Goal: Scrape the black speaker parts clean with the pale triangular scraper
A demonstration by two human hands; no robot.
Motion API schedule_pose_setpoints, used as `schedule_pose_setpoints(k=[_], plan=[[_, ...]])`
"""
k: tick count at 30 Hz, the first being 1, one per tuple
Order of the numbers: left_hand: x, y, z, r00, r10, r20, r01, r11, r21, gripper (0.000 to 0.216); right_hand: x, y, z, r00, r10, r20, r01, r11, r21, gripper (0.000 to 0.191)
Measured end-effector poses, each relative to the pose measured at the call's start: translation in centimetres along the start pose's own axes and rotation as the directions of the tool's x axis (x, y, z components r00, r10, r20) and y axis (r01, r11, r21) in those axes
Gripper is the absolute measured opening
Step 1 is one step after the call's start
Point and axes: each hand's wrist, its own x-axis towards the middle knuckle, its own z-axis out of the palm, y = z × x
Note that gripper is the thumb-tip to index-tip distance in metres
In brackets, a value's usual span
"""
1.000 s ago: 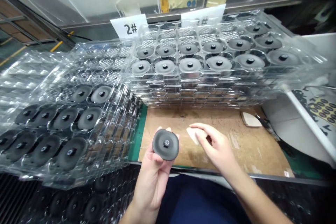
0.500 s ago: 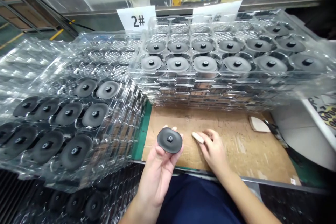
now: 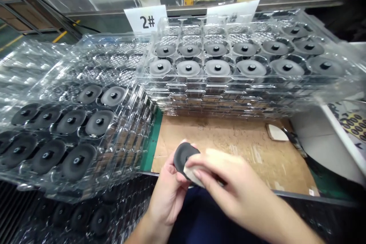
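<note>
My left hand (image 3: 169, 192) holds a black round disc part (image 3: 180, 156) by its rim, just above the bench's front edge. My right hand (image 3: 228, 188) pinches a small white pad (image 3: 192, 174) and presses it against the lower right of the disc, hiding most of the disc's face. The right hand is blurred by motion. Both hands sit over a brown cardboard sheet (image 3: 251, 148).
Clear plastic trays (image 3: 137, 122) holding several black discs lie stacked at the left. A taller stack of trays (image 3: 223, 95) with grey discs stands behind, under a "2#" label (image 3: 145, 20). Another white pad (image 3: 276, 132) lies on the cardboard at the right.
My right hand picked the white pad up off the cardboard and brought it left onto the disc. My left hand kept the disc in nearly the same place.
</note>
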Motion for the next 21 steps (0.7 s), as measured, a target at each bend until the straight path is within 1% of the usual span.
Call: schedule_pose_setpoints(k=[1,3,4,5,6,7,8,9,11,12,13,14,15,16,17,18,19,21], plan=[[-0.1,0.0,0.0,1.0,0.009,-0.007,-0.009,1.0,-0.005,0.051,0.1,0.1,0.1,1.0,-0.007,-0.012,0.007,1.0,-0.013,0.02],[-0.2,0.1,0.0,1.0,0.018,-0.009,-0.018,1.0,-0.004,0.048,0.0,0.6,0.2,0.99,-0.087,-0.114,0.088,0.996,0.003,0.021],[-0.3,0.1,-0.1,1.0,0.021,0.0,-0.021,1.0,0.002,0.049,-0.3,0.9,0.2,0.983,-0.114,-0.141,0.12,0.992,0.034,0.022],[-0.4,0.1,-0.2,1.0,0.019,0.007,-0.019,1.0,0.011,0.051,-0.7,1.2,0.0,0.985,-0.11,-0.131,0.12,0.99,0.071,0.022],[-0.5,0.1,-0.3,1.0,0.014,0.012,-0.014,1.0,0.022,0.054,-1.3,1.7,-0.4,0.993,-0.079,-0.085,0.088,0.991,0.101,0.022],[-0.5,0.1,-0.4,1.0,0.008,0.015,-0.008,1.0,0.025,0.057,-1.9,2.2,-0.8,0.999,-0.025,-0.028,0.028,0.993,0.112,0.02],[-0.6,0.1,-0.4,1.0,-0.001,0.018,0.001,1.0,0.018,0.059,-2.6,2.6,-1.4,0.999,0.046,0.0,-0.046,0.994,0.098,0.019],[-0.6,0.0,-0.4,1.0,-0.013,0.023,0.013,1.0,0.006,0.059,-3.2,3.0,-2.0,0.992,0.123,-0.016,-0.121,0.99,0.076,0.017],[-0.6,-0.2,-0.2,0.999,-0.035,0.041,0.036,0.999,-0.017,0.057,-4.1,3.3,-2.8,0.963,0.228,-0.146,-0.224,0.974,0.046,0.016],[-0.6,-0.4,0.0,0.998,-0.043,0.052,0.044,0.999,-0.022,0.056,-4.3,3.2,-2.9,0.948,0.233,-0.217,-0.229,0.972,0.046,0.017],[-0.7,-0.6,0.2,0.997,-0.052,0.064,0.053,0.998,-0.021,0.054,-4.4,2.8,-2.9,0.946,0.204,-0.252,-0.197,0.979,0.054,0.019],[-0.7,-0.8,0.3,0.995,-0.062,0.074,0.063,0.998,-0.015,0.051,-4.3,2.3,-2.7,0.957,0.143,-0.251,-0.129,0.989,0.071,0.021],[-0.8,-0.9,0.4,0.995,-0.067,0.079,0.068,0.998,-0.008,0.049,-4.1,1.9,-2.5,0.972,0.062,-0.225,-0.042,0.995,0.091,0.024],[-0.8,-1.0,0.4,0.995,-0.067,0.079,0.067,0.998,0.002,0.047,-3.9,1.6,-2.2,0.984,-0.009,-0.18,0.03,0.993,0.114,0.025],[-0.9,-1.0,0.3,0.995,-0.062,0.075,0.062,0.998,0.013,0.047,-3.8,1.5,-2.1,0.991,-0.054,-0.123,0.071,0.988,0.137,0.024],[-1.0,-1.0,0.2,0.996,-0.053,0.066,0.052,0.998,0.023,0.048,-3.8,1.8,-2.0,0.996,-0.061,-0.064,0.07,0.986,0.15,0.023],[-1.1,-0.9,0.2,0.998,-0.043,0.053,0.042,0.999,0.029,0.049,-3.9,2.5,-1.9,0.999,-0.023,-0.027,0.026,0.99,0.142,0.021],[-1.3,-0.9,0.1,0.999,-0.041,0.031,0.04,0.999,0.028,0.054,-4.7,4.8,-1.6,0.991,0.127,-0.031,-0.124,0.989,0.083,0.018]])
